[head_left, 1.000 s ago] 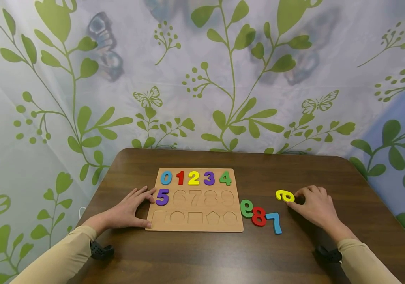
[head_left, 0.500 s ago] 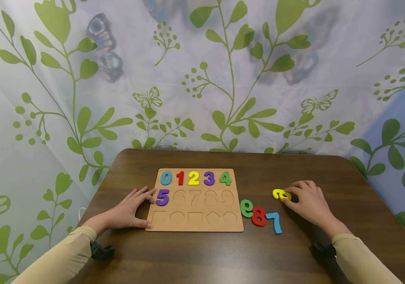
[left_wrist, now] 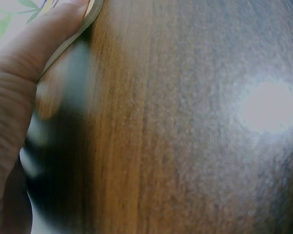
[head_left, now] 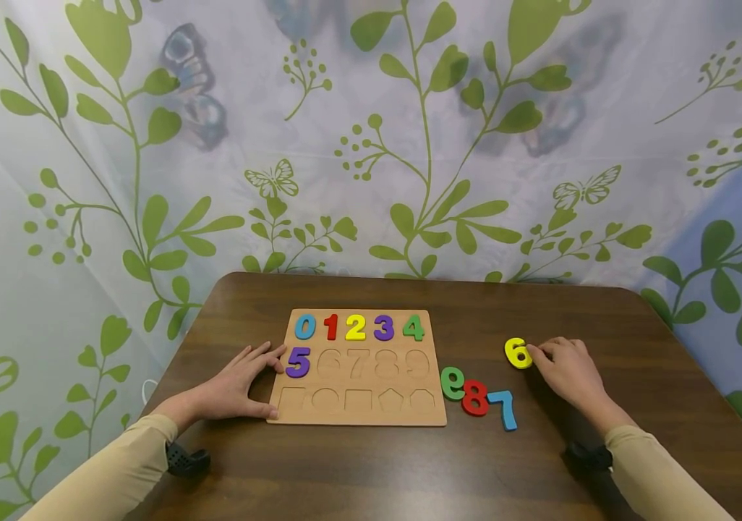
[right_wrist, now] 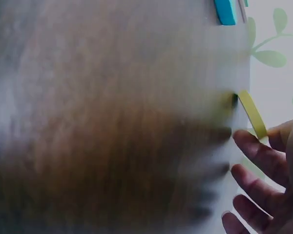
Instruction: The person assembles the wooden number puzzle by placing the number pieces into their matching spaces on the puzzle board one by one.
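Note:
My right hand (head_left: 573, 373) pinches a yellow wooden number 6 (head_left: 510, 352) between thumb and fingertips, to the right of the puzzle board. Edge-on in the right wrist view, this 6 (right_wrist: 253, 114) shows above the tabletop, the other fingers spread below it. My left hand (head_left: 231, 385) rests at the left side of the wooden puzzle board (head_left: 358, 417), thumb at the near corner and fingertips beside the purple 5 (head_left: 299, 360). The left wrist view has only the thumb (left_wrist: 49, 41) against the board's edge. Numbers 0 to 5 sit in their recesses; 6 to 9 and the shape recesses are bare.
Right of the board lie a green 9 (head_left: 452, 383), a red 8 (head_left: 475, 398) and a blue 7 (head_left: 506, 410), close together on the dark wooden table (head_left: 371, 470). A leaf-patterned cloth (head_left: 371, 145) hangs behind the table's far edge.
The yellow 6 has turned in my right fingers from lying sideways to reading upright, and the right hand has shifted slightly left. My left hand and the board have stayed still.

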Demonstrator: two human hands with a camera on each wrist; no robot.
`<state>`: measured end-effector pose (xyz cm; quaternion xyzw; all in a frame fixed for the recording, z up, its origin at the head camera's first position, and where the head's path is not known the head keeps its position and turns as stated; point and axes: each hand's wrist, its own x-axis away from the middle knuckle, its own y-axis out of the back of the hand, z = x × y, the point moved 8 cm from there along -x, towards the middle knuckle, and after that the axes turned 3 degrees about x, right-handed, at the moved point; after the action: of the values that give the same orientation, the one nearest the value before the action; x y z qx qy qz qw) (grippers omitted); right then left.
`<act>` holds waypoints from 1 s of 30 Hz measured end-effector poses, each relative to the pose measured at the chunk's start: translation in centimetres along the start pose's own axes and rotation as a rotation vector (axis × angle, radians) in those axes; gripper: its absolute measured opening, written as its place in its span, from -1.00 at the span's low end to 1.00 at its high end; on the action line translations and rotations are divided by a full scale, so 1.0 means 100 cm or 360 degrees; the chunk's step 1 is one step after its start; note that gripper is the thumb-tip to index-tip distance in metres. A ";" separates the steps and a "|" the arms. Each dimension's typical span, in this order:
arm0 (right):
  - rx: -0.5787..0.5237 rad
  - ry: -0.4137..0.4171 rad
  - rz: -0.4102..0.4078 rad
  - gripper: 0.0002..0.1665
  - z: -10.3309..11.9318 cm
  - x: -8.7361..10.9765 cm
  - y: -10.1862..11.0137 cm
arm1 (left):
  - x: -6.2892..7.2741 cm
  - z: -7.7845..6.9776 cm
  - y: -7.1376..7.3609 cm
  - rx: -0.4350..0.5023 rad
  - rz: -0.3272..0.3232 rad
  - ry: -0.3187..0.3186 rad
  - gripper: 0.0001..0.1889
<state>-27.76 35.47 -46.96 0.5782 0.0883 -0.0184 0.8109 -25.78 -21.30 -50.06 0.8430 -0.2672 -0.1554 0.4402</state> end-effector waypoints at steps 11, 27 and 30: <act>-0.0254 0.0105 0.0262 -0.26 -0.011 -0.003 -0.009 | -0.001 0.002 -0.001 -0.0015 -0.0012 -0.0008 -0.28; -0.0229 0.0176 0.0316 -0.11 -0.008 -0.016 -0.020 | -0.001 0.000 0.001 0.0001 -0.0012 -0.0021 -0.28; -0.0228 0.0178 0.0318 -0.12 -0.010 -0.016 -0.021 | -0.002 0.000 0.001 0.0010 -0.0019 -0.0029 -0.29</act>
<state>-29.76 35.57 -48.93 0.5248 0.0763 0.1011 0.8417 -25.94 -21.25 -49.93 0.8446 -0.2667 -0.1649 0.4340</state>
